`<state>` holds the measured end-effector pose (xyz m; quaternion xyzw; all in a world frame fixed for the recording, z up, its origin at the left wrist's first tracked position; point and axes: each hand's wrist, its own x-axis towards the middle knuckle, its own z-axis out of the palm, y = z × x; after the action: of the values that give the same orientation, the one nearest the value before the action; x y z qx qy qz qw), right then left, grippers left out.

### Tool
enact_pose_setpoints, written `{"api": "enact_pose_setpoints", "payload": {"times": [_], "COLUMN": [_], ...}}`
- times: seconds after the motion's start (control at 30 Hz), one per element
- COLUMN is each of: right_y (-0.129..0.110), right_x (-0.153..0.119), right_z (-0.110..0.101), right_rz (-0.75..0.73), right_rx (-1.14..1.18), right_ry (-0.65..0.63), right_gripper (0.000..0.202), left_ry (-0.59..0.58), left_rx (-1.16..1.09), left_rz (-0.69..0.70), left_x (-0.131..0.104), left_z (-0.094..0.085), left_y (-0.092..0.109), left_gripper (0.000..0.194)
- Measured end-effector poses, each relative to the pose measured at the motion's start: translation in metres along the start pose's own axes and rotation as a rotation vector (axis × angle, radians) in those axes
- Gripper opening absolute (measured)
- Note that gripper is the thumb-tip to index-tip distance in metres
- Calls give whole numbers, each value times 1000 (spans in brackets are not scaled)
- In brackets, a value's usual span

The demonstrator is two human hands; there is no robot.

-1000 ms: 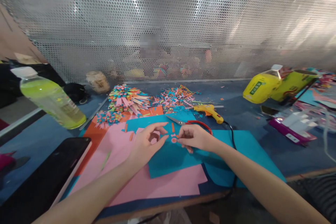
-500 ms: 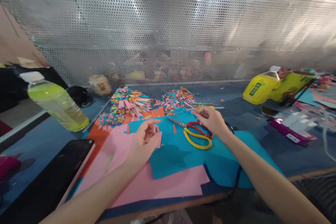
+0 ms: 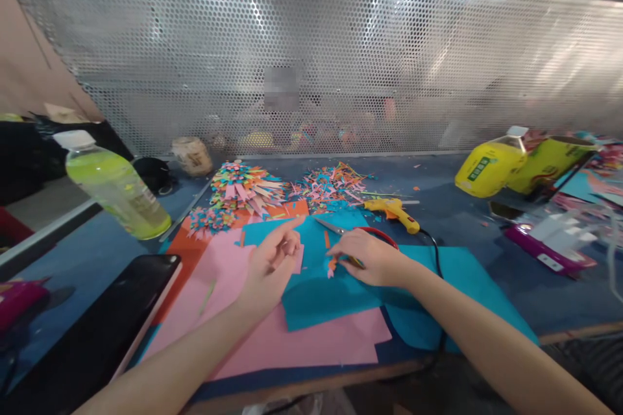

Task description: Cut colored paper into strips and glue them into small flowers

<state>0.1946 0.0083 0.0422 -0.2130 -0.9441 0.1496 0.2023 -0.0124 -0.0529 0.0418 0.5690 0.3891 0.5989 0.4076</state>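
Observation:
My left hand [image 3: 273, 262] hovers over the pink paper [image 3: 221, 272] and the teal paper [image 3: 326, 305]. Its index finger is stretched out and the others curl loosely, with nothing clearly held. My right hand [image 3: 372, 258] is closed, its fingertips pinching a small curled orange-and-pink paper piece [image 3: 331, 267] above the teal sheet. Under that hand lie scissors [image 3: 331, 227], their handles partly hidden. A narrow orange strip [image 3: 327, 240] rests by the blades. Behind my right hand is a yellow glue gun [image 3: 396, 212] with a black cord.
A layered paper-strip cone [image 3: 246, 188], a small paper cluster [image 3: 210, 220] and a pile of scraps [image 3: 333, 181] stand at the back. Bottles [image 3: 117, 188] [image 3: 489, 168] flank the table. A black phone [image 3: 107, 324] lies left, a purple power strip [image 3: 545, 249] right. Perforated metal [image 3: 341, 65] closes the back.
My right hand has moved left and toward me, from near the glue gun to above the scissors handles, and the orange-and-pink paper piece shows at its fingertips. My left hand has hardly moved.

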Motion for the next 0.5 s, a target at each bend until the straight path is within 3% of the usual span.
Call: {"api": "enact_pose_setpoints", "payload": {"times": [0.2, 0.3, 0.5], "right_y": [-13, -22, -24], "right_x": [0, 3, 3], "right_z": [-4, 2, 8], "right_rz": [29, 57, 75], "right_rx": [146, 193, 150], "right_ry": [210, 246, 347], "right_gripper": [26, 29, 16], "left_ry": [-190, -269, -372], "left_rx": [91, 193, 384], "left_rz": [19, 79, 142], "left_x": [-4, -5, -4], "left_z": [-5, -5, -3], "left_y": [-9, -11, -8], "left_gripper": [51, 55, 68]}}
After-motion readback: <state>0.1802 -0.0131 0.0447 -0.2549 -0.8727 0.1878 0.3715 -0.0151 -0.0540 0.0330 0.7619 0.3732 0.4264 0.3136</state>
